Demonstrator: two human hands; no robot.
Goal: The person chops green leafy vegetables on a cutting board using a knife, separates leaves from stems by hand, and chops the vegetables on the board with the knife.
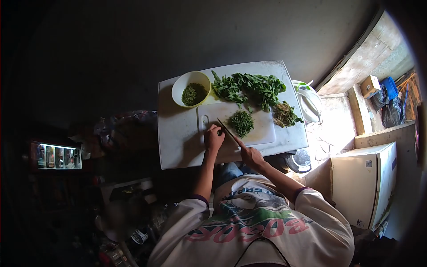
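Note:
My right hand (252, 157) is wrapped around the handle of a knife (228, 131), whose blade points away and to the left over a white cutting board (262, 137). Beside the blade, on its left, my left hand (214, 138) rests on the board with the fingers curled; anything inside them is hidden. A heap of finely chopped green leaves (241, 123) lies right of the knife. At the board's far left stands a pale bowl (178, 92) partly filled with chopped greens (194, 94). Whole leafy greens (258, 89) are spread along the far side.
A wilted, brownish bunch of stems and leaves (286, 114) lies right of the board on the white table (175, 147). Beyond the table's right edge are a white-and-green appliance (308, 102) and a white fridge-like cabinet (364, 178). A lit screen or glass case (60, 156) glows at left.

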